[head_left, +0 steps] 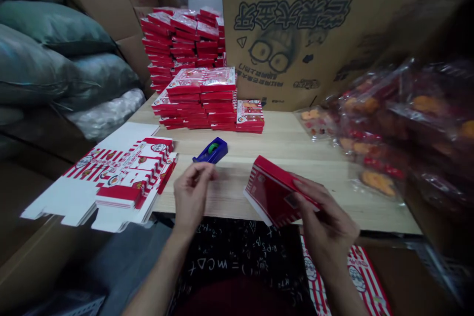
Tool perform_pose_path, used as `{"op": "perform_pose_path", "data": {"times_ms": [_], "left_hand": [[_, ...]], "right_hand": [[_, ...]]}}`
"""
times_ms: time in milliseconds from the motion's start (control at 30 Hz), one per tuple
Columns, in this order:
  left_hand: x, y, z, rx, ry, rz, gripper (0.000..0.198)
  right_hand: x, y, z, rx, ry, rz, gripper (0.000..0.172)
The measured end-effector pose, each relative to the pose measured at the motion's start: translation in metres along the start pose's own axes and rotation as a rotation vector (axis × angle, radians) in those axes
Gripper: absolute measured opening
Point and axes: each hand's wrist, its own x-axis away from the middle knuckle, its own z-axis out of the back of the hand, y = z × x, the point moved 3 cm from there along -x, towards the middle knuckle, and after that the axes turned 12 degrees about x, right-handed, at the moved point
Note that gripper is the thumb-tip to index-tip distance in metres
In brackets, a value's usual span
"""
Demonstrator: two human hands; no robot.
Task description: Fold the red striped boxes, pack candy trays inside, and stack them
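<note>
My right hand (326, 215) grips a folded red-and-white striped carton (277, 190), its fingers along the carton's right end. My left hand (192, 192) hangs just above the wooden table (281, 145), with its fingertips pinched together and nothing visible in them. A blue tape dispenser (211, 151) with a green roll lies just beyond those fingertips, not touching them. To the left of my left hand, a stack of flat die-cut red-and-white carton blanks (122, 177) lies on the table's left end and overhangs its edge.
Stacks of finished red cartons (200, 101) stand at the table's back, with more piled behind. Clear bags of orange snacks (381, 128) heap along the right side. Large cardboard boxes (285, 34) and grey sacks (55, 64) wall the back and left.
</note>
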Motion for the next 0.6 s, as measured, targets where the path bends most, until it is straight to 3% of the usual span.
{"op": "perform_pose_path", "data": {"times_ms": [67,133,233,333,433,600], "left_hand": [[0.028,0.031,-0.031,0.146,-0.091,0.041,0.011],[0.048,0.048,-0.057,0.304,-0.148,0.132,0.011],[0.06,0.048,-0.08,0.502,-0.197,0.267,0.058],[0.058,0.036,-0.085,0.57,-0.167,0.321,0.089],[0.057,0.023,-0.085,0.573,-0.158,0.384,0.096],[0.056,0.004,-0.083,0.47,-0.243,0.494,0.102]], "right_hand": [[0.002,-0.005,-0.008,0.033,-0.042,0.084,0.033],[0.005,-0.008,-0.014,0.042,-0.077,0.129,0.036],[0.011,-0.014,-0.015,0.03,-0.105,0.189,0.04],[0.015,-0.017,-0.013,0.02,-0.124,0.22,0.044],[0.018,-0.015,-0.012,0.014,-0.153,0.216,0.045],[0.017,-0.016,-0.006,-0.033,-0.162,0.179,0.042]]}}
